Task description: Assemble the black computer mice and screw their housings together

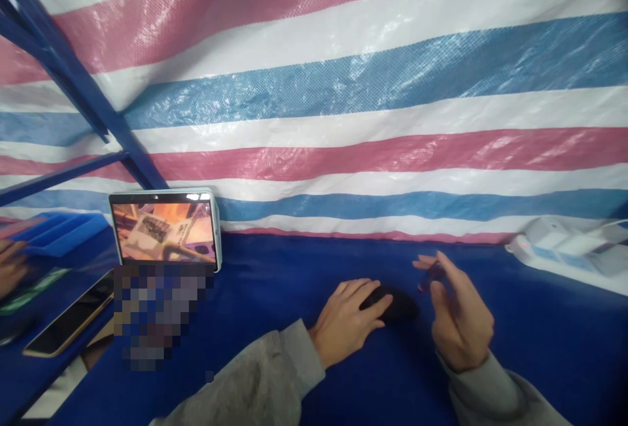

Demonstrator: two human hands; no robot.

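Note:
My left hand [348,321] reaches in from the bottom over a black computer mouse [395,305] on the blue tabletop [275,295]. Its fingers and thumb grip the left end of the mouse. Just right of the mouse, my right hand [461,311] is raised a little, with curled fingers facing it. Between that thumb and the fingers shows a small, dark purplish thing [432,275], blurred and partly hidden, so its kind is unclear. Grey sleeves cover both wrists.
A propped-up tablet [164,226] shows a picture at left. Nearby lie a phone [73,315] and a blue tray [63,233]. Another person's blurred hand [12,266] is at far left. White power strip [554,252] at right; striped tarp [343,86] behind; blue metal frame [73,79].

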